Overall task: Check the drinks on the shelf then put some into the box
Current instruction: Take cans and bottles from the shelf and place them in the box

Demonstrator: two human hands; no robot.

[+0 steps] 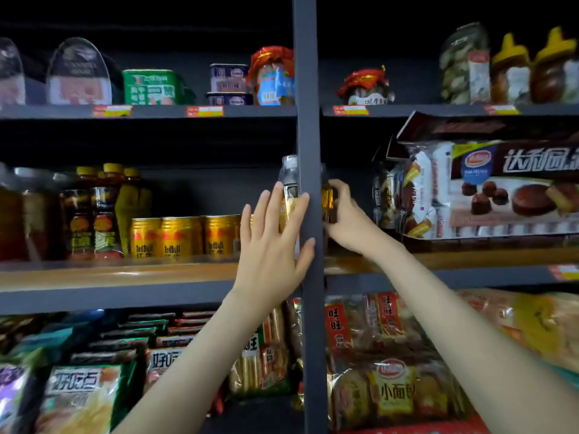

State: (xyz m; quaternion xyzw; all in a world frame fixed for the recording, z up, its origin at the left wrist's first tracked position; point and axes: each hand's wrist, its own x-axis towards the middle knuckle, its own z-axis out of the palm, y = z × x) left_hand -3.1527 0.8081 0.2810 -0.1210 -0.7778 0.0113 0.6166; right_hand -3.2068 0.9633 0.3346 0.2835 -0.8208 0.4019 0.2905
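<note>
As a person reaches to the middle shelf (125,274) of a store rack, the left hand (275,242) lies with straight, spread fingers against a clear-capped bottle (289,175) with a yellow label. This bottle stands upright just left of the dark upright post (308,89), and the fingertips overlap the post's left edge. Just right of the post, the right hand (347,220) curls its fingers round an amber bottle (327,197), of which only a narrow strip shows between post and palm; its top and base are hidden. The post stands nearer than both bottles and between the two hands, covering whatever lies between the bottles. A row of gold Red Bull cans (178,236) stands close on the left of the clear-capped bottle, with dark yellow-capped bottles (94,214) farther left. Right of the gripped bottle, bare shelf board shows under the wrist before an opened carton of wrapped chocolate cakes (488,189), which fills the right end of the bay. Dark open space runs above both bottles up to the upper shelf (156,111). Packets of snacks (391,386) crowd the tier below.
</note>
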